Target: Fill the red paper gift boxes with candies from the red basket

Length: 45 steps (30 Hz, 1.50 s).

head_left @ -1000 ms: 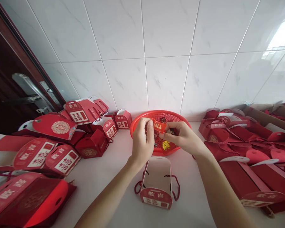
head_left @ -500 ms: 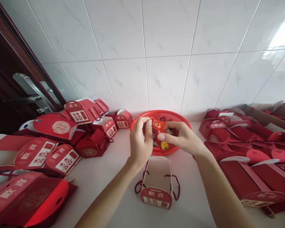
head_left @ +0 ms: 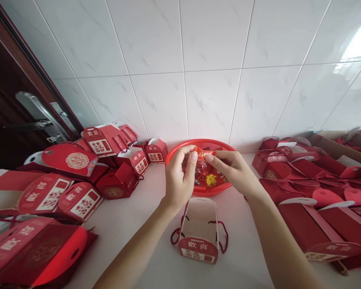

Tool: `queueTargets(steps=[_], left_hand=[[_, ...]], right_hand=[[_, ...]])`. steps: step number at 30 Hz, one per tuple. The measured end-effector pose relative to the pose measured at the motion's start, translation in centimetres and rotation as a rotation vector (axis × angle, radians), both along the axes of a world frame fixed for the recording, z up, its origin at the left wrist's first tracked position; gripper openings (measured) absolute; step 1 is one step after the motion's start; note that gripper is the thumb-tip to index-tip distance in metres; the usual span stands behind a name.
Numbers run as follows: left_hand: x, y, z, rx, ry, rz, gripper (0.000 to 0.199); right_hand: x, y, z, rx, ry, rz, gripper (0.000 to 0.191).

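Observation:
Between my two hands is a small orange-red wrapped packet with pale characters, probably a sweet. My left hand pinches its left end with thumb and fingers. On its right end, the thumb and fingers of my right hand are closed. Both hands are above a red plastic basket holding several wrapped sweets and a red packet with yellow characters. In front of the basket, nearer to me, stands a red gift box with its top open, its white inside bare and a dark red cord loop at each side.
Folded red gift boxes are piled at the left, beside a dark door with a metal handle. More red boxes lie in rows at the right, near a cardboard carton. A tiled wall rises behind the white tabletop.
The orange-red packet has been turned and now lies flatter between my fingertips. My right thumb has shifted up onto it, uncovering more of the basket's contents.

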State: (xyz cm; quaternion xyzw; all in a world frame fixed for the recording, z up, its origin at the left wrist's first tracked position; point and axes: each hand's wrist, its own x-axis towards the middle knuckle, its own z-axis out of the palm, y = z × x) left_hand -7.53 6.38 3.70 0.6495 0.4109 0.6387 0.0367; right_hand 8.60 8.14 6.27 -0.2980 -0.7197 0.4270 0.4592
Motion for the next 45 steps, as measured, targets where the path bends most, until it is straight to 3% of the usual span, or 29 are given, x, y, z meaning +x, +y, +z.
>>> queueTargets(steps=[10, 21, 31, 45], left_hand=[[0.2, -0.5, 0.5, -0.119, -0.103, -0.134, 0.024], [0.2, -0.5, 0.6, -0.152, -0.187, -0.161, 0.03], [0.2, -0.6, 0.6, -0.105, -0.192, -0.162, 0.027], [-0.3, 0.1, 0.6, 0.031, -0.236, -0.173, 0.02]], right_hand=[[0.4, 0.0, 0.1, 0.012, -0.005, -0.026, 0.058], [0.5, -0.1, 0.3, -0.017, 0.016, -0.02, 0.061], [0.6, 0.1, 0.2, -0.052, 0.062, 0.031, 0.06], [1.2, 1.0, -0.7, -0.115, 0.172, -0.017, 0.05]])
